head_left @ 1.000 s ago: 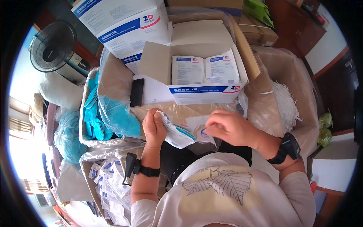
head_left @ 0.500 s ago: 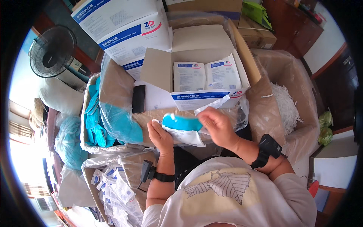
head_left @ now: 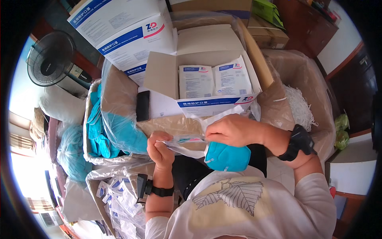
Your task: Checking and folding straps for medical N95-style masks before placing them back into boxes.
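My left hand (head_left: 160, 149) is closed on one end of a white, partly clear packet (head_left: 186, 147), which stretches flat to the right. Closed fingers of my right hand (head_left: 230, 130) hold a teal face mask (head_left: 228, 156) by its upper edge. The cup-shaped mask hangs below that hand, beside the packet's right end. A white strip (head_left: 227, 114) sticks up behind my right fingers; whether they grip it I cannot tell. Just beyond, an open white carton (head_left: 215, 102) holds two upright sealed packets (head_left: 195, 81).
A black phone (head_left: 143, 106) lies left of the carton. Teal masks fill a lined box (head_left: 88, 137) at the left; empty-looking wrappers (head_left: 123, 201) fill another below it. Stacked cartons (head_left: 123, 28) rise at the back left. At right, a large lined box (head_left: 318, 95) contains white strips.
The mask has come out of the packet and moved right and nearer to me in my right hand. My left hand has dropped slightly and curled its fingers around the packet.
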Available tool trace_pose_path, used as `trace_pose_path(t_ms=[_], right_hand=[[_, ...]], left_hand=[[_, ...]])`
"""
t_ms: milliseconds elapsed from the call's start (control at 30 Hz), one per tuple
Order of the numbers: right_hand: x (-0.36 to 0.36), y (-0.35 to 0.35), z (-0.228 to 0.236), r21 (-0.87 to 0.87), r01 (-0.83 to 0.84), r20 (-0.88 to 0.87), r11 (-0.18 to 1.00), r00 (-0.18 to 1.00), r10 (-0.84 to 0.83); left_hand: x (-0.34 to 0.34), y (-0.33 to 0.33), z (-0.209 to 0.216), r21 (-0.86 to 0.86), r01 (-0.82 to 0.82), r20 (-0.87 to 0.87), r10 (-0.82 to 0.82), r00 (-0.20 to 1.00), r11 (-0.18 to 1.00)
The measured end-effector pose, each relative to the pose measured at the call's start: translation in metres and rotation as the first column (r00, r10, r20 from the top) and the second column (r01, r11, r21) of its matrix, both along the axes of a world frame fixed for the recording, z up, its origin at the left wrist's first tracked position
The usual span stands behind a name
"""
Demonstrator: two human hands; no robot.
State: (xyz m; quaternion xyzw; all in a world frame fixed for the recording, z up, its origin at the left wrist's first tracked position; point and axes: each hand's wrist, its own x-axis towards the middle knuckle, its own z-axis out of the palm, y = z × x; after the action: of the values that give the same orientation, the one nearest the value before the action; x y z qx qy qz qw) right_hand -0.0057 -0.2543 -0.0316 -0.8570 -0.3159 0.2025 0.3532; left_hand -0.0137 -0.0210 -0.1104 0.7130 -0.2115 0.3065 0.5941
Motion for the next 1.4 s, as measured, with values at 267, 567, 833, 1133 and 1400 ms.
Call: trace_pose_path(t_ms=[267, 567, 833, 1133, 1400], right_hand=[[-0.014, 0.023, -0.036, -0.010, 0.041, 0.136, 0.999, 0.990, -0.039], [-0.013, 0.034, -0.035, -0.111, 0.120, 0.199, 0.987, 0.975, -0.096], [0.008, -0.016, 0.004, 0.421, 0.812, -0.490, 0.405, 0.579, -0.651], [0.005, -0.026, -0.026, 0.492, 0.673, -0.629, 0.552, 0.714, -0.309], [-0.006, -0.011, -0.033, 0.424, 0.699, -0.543, 0.577, 0.705, -0.455]], left_hand=[[-0.007, -0.002, -0.005, 0.101, -0.016, -0.033, 0.020, 0.999, 0.995], [-0.013, -0.005, -0.012, 0.213, -0.191, -0.183, 0.231, 0.956, 0.958], [-0.057, 0.156, -0.029, -0.113, -0.726, -0.556, 0.563, 0.612, 0.678], [-0.264, 0.437, -0.098, 0.115, -0.973, -0.674, 0.735, 0.072, 0.201], [-0.245, 0.406, -0.089, 0.489, -0.863, -0.183, 0.952, -0.245, -0.128]])
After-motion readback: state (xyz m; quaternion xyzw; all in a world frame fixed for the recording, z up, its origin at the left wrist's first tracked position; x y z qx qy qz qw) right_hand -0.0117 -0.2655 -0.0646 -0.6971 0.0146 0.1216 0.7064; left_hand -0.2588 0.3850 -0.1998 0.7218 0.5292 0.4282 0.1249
